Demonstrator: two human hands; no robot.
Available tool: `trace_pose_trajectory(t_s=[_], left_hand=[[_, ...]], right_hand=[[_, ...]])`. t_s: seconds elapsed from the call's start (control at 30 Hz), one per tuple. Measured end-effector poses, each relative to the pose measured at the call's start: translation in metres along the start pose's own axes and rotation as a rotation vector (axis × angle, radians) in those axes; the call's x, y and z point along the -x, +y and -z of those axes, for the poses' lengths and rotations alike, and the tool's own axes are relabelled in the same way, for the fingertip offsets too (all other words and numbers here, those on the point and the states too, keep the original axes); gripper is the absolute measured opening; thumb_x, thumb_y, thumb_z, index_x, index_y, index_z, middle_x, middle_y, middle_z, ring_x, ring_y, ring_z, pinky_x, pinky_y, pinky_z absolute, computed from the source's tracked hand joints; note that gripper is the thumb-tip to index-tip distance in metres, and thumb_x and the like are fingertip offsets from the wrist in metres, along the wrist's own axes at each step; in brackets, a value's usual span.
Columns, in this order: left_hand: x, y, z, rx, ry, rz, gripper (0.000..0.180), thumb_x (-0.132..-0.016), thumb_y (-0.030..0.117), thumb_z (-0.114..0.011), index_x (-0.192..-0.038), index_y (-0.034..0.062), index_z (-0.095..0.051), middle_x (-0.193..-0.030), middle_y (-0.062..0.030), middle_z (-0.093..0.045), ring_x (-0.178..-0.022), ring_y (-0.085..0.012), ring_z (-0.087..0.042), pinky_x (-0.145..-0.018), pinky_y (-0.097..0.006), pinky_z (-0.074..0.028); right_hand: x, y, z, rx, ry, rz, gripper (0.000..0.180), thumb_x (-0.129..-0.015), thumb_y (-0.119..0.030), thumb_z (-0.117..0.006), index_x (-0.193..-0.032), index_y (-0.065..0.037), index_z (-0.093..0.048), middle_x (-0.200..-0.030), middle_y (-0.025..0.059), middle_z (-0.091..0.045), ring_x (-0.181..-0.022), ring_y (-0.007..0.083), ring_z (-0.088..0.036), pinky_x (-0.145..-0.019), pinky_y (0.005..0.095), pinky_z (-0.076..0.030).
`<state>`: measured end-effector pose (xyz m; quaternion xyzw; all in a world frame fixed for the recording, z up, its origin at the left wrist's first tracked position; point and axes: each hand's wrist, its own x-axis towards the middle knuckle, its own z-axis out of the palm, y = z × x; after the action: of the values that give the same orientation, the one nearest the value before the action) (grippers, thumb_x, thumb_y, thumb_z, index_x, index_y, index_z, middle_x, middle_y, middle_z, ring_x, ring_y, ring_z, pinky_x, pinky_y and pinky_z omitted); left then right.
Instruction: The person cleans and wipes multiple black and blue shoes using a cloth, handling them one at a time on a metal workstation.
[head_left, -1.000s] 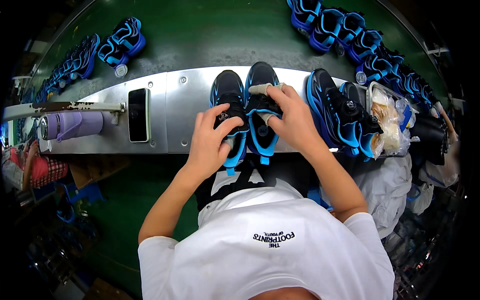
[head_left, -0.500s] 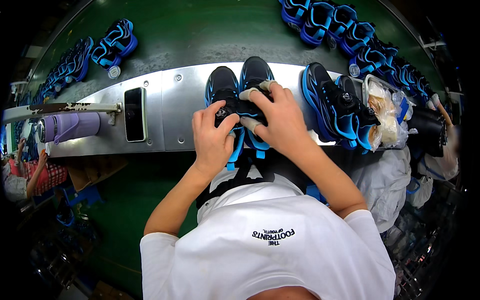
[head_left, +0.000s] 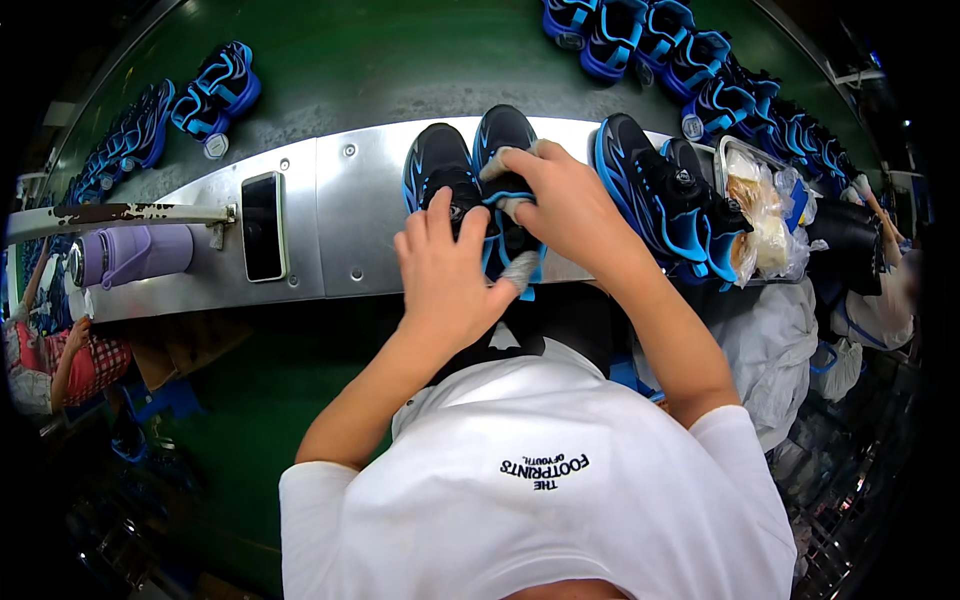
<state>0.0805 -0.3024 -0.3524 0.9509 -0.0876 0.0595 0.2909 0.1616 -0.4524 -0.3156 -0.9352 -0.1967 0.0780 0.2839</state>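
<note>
Two black-and-blue sneakers stand side by side on the metal bench, toes pointing away from me. Over the tongue of the left sneaker (head_left: 437,152) lies my left hand (head_left: 447,265), fingers spread, its covered thumb reaching toward the heel of the other shoe. My right hand (head_left: 565,205) is closed on the upper of the right sneaker (head_left: 503,128), with index finger and thumb bent around its lacing area. Pale finger covers wrap several fingertips. The heels are partly hidden by my hands. Another sneaker pair (head_left: 640,185) rests just to the right.
Left on the metal bench (head_left: 335,240) are a phone (head_left: 263,226) and a purple bottle (head_left: 150,252) behind a worn metal bar (head_left: 120,217). A tray (head_left: 722,165) of plastic bags stands right. Sneaker rows (head_left: 690,62) line the green belt (head_left: 400,60). Other people work at both sides.
My left hand has come off its pinch at the left sneaker's dial, opening out with the thumb swung right. My right hand keeps its grip on the right sneaker. The view shifts slightly.
</note>
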Motion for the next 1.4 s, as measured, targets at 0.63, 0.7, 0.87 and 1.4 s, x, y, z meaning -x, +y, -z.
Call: trace_pose_trajectory(t_s=[0.63, 0.7, 0.87, 1.4], left_hand=[[-0.013, 0.008, -0.034, -0.21, 0.149, 0.147, 0.036, -0.072, 0.015, -0.074, -0.106, 0.0134, -0.061, -0.122, -0.0175, -0.053, -0.106, -0.0355, -0.05, -0.089, -0.045, -0.035], [-0.013, 0.008, -0.031, -0.202, 0.159, 0.128, 0.031, -0.076, 0.015, -0.069, -0.105, 0.0122, -0.062, -0.12, -0.0188, -0.054, -0.105, -0.0359, -0.05, -0.088, -0.046, -0.035], [-0.011, 0.007, -0.031, -0.213, 0.155, 0.101, 0.039, -0.074, 0.015, -0.071, -0.111, 0.0103, -0.059, -0.126, -0.0191, -0.052, -0.106, -0.0377, -0.049, -0.09, -0.047, -0.035], [-0.004, -0.05, 0.001, 0.156, 0.066, -0.133, 0.034, -0.06, -0.013, -0.046, -0.081, 0.0073, -0.063, -0.117, -0.0089, -0.063, -0.097, -0.0325, -0.05, -0.087, -0.037, -0.043]], right_hand=[[0.034, -0.004, -0.054, 0.538, 0.195, 0.15, 0.021, -0.073, -0.01, -0.064, -0.091, 0.001, -0.062, -0.102, 0.0215, -0.054, -0.079, 0.0316, -0.056, -0.069, 0.0374, -0.054], [0.03, -0.002, -0.052, 0.537, 0.224, 0.202, 0.024, -0.071, -0.009, -0.066, -0.092, 0.001, -0.062, -0.102, 0.0219, -0.055, -0.081, 0.0322, -0.056, -0.069, 0.0353, -0.053], [0.036, -0.007, -0.045, 0.341, 0.164, 0.15, 0.03, -0.068, -0.009, -0.07, -0.095, 0.002, -0.063, -0.107, 0.0264, -0.054, -0.086, 0.0358, -0.055, -0.071, 0.0363, -0.052], [0.048, 0.019, -0.038, 0.141, 0.175, 0.165, 0.04, -0.067, 0.001, -0.067, -0.105, -0.011, -0.064, -0.12, 0.0148, -0.051, -0.106, 0.0357, -0.053, -0.085, 0.0405, -0.051]])
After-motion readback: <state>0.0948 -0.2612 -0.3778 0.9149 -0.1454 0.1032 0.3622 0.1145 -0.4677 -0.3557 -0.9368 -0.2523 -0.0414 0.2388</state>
